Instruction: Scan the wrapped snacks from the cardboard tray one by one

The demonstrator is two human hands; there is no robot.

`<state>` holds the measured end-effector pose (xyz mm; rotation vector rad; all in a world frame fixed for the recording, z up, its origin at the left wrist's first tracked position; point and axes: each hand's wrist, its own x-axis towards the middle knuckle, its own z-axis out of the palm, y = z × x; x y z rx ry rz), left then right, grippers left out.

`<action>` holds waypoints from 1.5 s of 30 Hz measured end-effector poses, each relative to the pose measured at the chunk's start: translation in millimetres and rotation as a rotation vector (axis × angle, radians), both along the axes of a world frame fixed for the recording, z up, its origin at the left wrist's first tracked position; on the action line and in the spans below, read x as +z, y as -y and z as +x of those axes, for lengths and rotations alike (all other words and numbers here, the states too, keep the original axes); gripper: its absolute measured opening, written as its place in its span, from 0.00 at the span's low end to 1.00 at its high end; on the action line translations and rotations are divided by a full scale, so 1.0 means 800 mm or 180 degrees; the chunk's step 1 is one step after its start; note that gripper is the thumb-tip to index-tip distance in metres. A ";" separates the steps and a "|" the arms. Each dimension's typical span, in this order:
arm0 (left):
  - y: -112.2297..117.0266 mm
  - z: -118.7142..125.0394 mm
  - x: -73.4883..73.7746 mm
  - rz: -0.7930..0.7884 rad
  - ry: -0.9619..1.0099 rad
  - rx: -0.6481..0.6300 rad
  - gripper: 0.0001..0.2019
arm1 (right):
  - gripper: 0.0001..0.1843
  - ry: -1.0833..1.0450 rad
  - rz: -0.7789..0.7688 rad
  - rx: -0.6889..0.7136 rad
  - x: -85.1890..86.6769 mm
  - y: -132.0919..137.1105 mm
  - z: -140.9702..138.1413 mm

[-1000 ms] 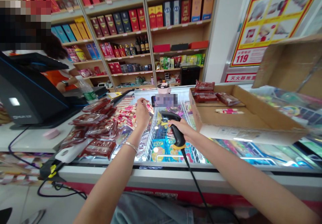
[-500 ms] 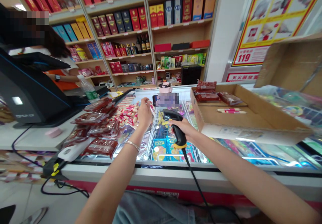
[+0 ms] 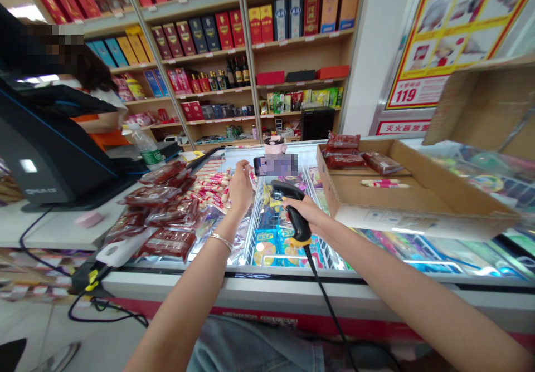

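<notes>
My right hand (image 3: 308, 211) is wrapped around the handle of a black barcode scanner (image 3: 299, 223), its head pointing left and its cable hanging down toward me. My left hand (image 3: 241, 185), with a bangle on the wrist, is closed just left of the scanner on a cream-and-pink wrapped sausage stick (image 3: 253, 179), mostly hidden by the fingers. Loose wrapped sausage sticks (image 3: 209, 189) lie on the glass freezer top to the left of that hand. Beside them are stacked brown vacuum packs (image 3: 167, 244). Just beyond my hands stands a phone (image 3: 262, 166) on a pink holder (image 3: 274, 146).
An open cardboard box (image 3: 418, 205) on the right contains brown packs and a few sticks. At left stand a checkout terminal (image 3: 54, 155), a water bottle (image 3: 146, 148) and a co-worker (image 3: 100, 104). Snack bags (image 3: 267, 246) lie in freezer baskets below. Shelves of boxes (image 3: 246, 49) line the back.
My hands and the scanner have hardly moved. The co-worker at the left has shifted the arm slightly.
</notes>
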<state>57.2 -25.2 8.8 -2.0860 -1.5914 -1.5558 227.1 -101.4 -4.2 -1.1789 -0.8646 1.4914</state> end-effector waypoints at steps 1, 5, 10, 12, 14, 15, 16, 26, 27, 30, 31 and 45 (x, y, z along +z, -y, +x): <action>0.000 0.000 0.000 0.0008 0.0002 0.0002 0.15 | 0.05 0.0012 0.0006 -0.0003 0.000 0.000 0.000; 0.000 0.001 0.000 0.0026 0.0006 0.0005 0.15 | 0.03 0.0132 -0.0008 -0.0002 0.001 0.000 0.000; 0.002 0.002 0.002 -0.0001 0.0001 0.0011 0.15 | 0.03 0.0208 -0.0061 -0.0013 0.003 0.001 0.000; 0.002 0.002 0.002 0.0002 0.0017 -0.0004 0.15 | 0.03 0.0193 -0.0035 -0.0011 0.003 0.001 0.000; 0.001 0.003 0.000 -0.0001 0.0015 -0.0002 0.15 | 0.03 0.0144 -0.0006 0.0004 0.002 0.001 0.000; 0.001 0.003 0.000 -0.0011 0.0004 0.0011 0.15 | 0.03 0.0122 -0.0002 0.0017 0.001 0.000 0.000; 0.000 0.003 0.000 -0.0024 -0.0015 0.0025 0.15 | 0.04 0.0110 -0.0001 0.0026 0.001 0.000 0.000; 0.006 -0.052 0.032 0.0390 -0.0513 0.0946 0.13 | 0.06 0.0075 -0.0020 -0.0008 0.006 0.005 0.001; 0.005 -0.058 0.032 0.0357 -0.0591 0.1024 0.13 | 0.07 0.0068 -0.0008 -0.0001 0.006 0.004 0.001; 0.002 -0.068 0.030 0.0258 -0.0814 0.1211 0.12 | 0.07 0.0109 0.0017 0.0003 0.003 0.003 0.002; 0.001 -0.069 0.029 0.0235 -0.0886 0.1275 0.12 | 0.07 0.0132 0.0019 0.0012 0.003 0.003 0.002; -0.016 -0.080 0.009 -0.0397 -0.1037 0.1767 0.13 | 0.06 0.0134 -0.0002 0.0041 0.005 0.004 0.002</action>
